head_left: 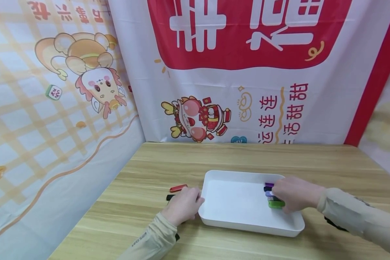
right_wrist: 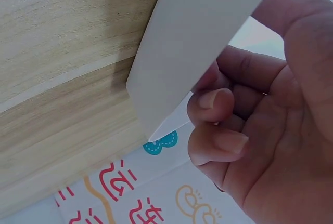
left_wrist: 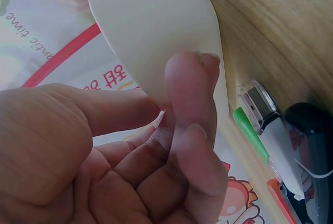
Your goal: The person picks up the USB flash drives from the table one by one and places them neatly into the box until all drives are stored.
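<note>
Pale sleeves (head_left: 360, 218) foremost, left hand (head_left: 185, 203) pinched rim of white tray (head_left: 232, 200)

The tray's floor stretched from that pinch toward the right hand (head_left: 294, 195), leaving room between. The latter crossed the opposite rim, fingers curled, tips hidden; its hold could not be told. Slim coloured pieces (head_left: 276, 204) lay inside beside it. By the left hand, outside, lay a red item (head_left: 178, 188) and a black item (head_left: 170, 197).

Lettering on the white fabric backdrop (head_left: 227, 77): large white characters 幸福 on a broad red printed panel (head_left: 235, 39) and, below, red 运连连 and 活甜甜, all turned sideways. The white fabric wall with tan checks (head_left: 52, 108) bears upside-down red 万事兴龙; in the left wrist view, pale printed fabric (left_wrist: 57, 29) shows the fragment "antic time". Small dark lettering on the beige left sleeve (head_left: 149, 240) is illegible.
</note>
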`<state>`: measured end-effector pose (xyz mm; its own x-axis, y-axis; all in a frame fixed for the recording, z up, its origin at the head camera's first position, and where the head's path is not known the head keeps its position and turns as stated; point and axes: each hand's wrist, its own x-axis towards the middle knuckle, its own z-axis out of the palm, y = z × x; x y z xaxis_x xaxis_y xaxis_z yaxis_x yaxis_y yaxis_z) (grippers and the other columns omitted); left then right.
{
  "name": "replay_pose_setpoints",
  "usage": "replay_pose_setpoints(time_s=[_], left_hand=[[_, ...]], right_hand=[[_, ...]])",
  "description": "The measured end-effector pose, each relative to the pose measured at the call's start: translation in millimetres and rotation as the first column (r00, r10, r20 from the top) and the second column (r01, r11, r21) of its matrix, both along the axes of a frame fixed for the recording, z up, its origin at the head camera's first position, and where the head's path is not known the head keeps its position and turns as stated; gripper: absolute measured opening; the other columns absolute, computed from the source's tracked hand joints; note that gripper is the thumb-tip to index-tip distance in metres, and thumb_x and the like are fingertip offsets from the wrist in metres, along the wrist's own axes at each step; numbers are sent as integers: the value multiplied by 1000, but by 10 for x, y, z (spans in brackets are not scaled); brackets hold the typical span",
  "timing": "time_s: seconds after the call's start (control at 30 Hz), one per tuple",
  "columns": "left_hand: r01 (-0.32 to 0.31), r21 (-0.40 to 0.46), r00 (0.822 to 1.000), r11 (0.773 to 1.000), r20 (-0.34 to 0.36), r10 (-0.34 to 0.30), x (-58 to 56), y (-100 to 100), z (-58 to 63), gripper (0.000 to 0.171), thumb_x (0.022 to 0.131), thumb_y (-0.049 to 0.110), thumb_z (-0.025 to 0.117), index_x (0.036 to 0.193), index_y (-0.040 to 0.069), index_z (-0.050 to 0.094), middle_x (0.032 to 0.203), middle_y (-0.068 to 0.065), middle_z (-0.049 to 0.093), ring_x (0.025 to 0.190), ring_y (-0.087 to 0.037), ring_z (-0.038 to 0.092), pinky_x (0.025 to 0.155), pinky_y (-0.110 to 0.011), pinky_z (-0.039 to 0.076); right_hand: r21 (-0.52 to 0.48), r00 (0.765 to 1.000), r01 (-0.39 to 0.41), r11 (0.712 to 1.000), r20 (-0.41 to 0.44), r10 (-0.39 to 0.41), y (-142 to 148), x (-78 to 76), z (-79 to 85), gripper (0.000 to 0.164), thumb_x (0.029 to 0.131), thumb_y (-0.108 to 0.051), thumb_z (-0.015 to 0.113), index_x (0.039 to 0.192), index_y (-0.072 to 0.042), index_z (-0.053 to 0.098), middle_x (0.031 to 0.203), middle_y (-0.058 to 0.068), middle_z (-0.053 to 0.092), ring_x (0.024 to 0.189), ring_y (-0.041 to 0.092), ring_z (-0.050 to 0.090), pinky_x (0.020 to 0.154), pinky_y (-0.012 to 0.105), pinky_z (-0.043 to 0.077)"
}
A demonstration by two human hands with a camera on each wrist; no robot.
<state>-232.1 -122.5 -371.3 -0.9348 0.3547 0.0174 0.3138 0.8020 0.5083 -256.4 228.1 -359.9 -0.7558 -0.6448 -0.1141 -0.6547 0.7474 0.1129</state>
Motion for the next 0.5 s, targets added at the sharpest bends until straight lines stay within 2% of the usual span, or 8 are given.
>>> replay_pose_setpoints(time_s=[0.5], left_hand=[[-1, 4, 1000, 1000, -5, 1, 18, 0, 15, 20, 98, 15, 60, 79, 13, 56, 60, 1, 55, 44, -11, 58, 42, -28, 45]], right_hand=[[-10, 998, -22, 1000, -54, 21, -1, 82, 41, 26, 68, -19, 85, 76, -17, 60, 71, -7, 48, 61, 10, 41, 56, 30, 42]])
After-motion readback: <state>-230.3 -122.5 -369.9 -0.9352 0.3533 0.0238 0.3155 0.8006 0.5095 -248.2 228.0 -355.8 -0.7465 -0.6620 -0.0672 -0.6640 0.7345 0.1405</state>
